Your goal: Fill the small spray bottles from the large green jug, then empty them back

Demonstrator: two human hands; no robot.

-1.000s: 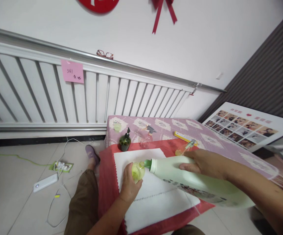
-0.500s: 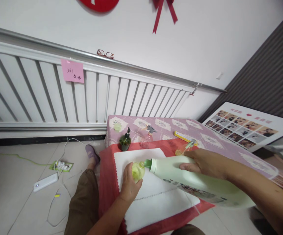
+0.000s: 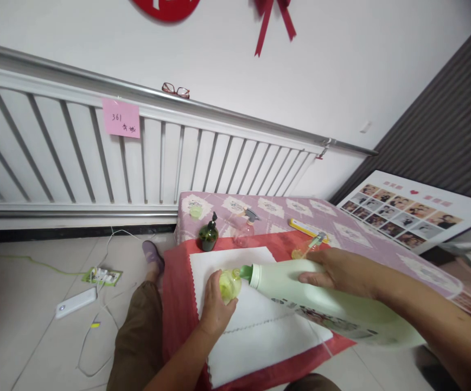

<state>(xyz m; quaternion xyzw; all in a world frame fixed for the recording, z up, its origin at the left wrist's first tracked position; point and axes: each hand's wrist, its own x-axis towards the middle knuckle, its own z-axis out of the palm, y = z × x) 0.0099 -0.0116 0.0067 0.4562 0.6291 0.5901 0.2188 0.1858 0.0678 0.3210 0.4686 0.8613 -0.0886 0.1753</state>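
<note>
My left hand (image 3: 215, 309) is wrapped round a small clear yellow bottle (image 3: 229, 286), tilted with its mouth to the right, above a white cloth (image 3: 260, 336). My right hand (image 3: 333, 271) grips a big pale green jug (image 3: 296, 285) by its upper side. The jug lies nearly level, its green spout (image 3: 245, 272) at the small bottle's mouth. Whether liquid is flowing I cannot make out. Beyond my hands stand a dark green pump bottle (image 3: 208, 236) and a clear pinkish spray bottle (image 3: 244, 231). A yellowish bottle with a sprayer (image 3: 309, 247) is partly hidden behind my right hand.
The white cloth lies on a red cloth (image 3: 178, 304) over a table with a purple patterned cover (image 3: 272, 209). A yellow-and-white strip-shaped pack (image 3: 306, 229) and a small pale green cup (image 3: 196, 210) lie farther back. Cables and a power strip (image 3: 103, 276) are on the floor at left.
Both hands, the jug and the small bottle stay almost in place. The view and the leg at left have shifted only slightly.
</note>
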